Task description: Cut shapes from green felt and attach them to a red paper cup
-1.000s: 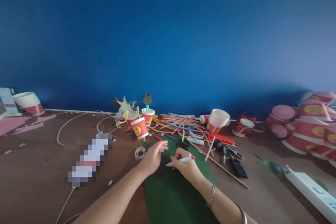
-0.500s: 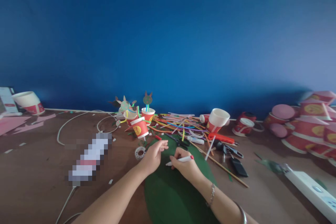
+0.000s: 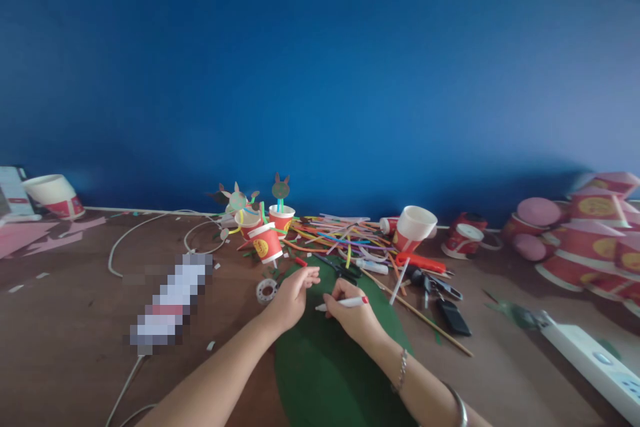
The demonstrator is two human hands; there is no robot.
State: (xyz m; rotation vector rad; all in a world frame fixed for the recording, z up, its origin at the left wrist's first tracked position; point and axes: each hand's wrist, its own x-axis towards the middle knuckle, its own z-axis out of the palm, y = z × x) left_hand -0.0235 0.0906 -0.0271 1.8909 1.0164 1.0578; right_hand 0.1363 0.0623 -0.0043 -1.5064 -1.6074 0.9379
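We see the right hand [image 3: 353, 320] closed narrowly on a white pen [image 3: 353, 303], its pale tip pointing toward our left and its red end outward. The pen lies low over the far half of the green sheet [image 3: 325, 373]; whether the tip touches, we cannot tell. The left hand [image 3: 290, 300] appears to grip nothing: its fingers, loosely bent, lie close together, and it sits at the sheet's left edge, just beside the tape roll [image 3: 261, 291].

For a clean line, we would judge it best to rest the side of the right hand on the sheet, press lightly and draw in one even stroke. The left palm should bear down flat near the edge, since a sheet this broad may turn or slip. We should also keep our wrists off fresh ink. The scissors [image 3: 345, 271] at the sheet's far end could lift or catch the paper if it shifts.

Of writing we can read little. The tilted cup [image 3: 266, 245] is red and white with a round yellow emblem, whose characters are too small to make out; the stacked cups [image 3: 590, 247] at right carry similar emblems. The white tube [image 3: 373, 267] seems printed, illegibly. The pen shows no brand that we can read.
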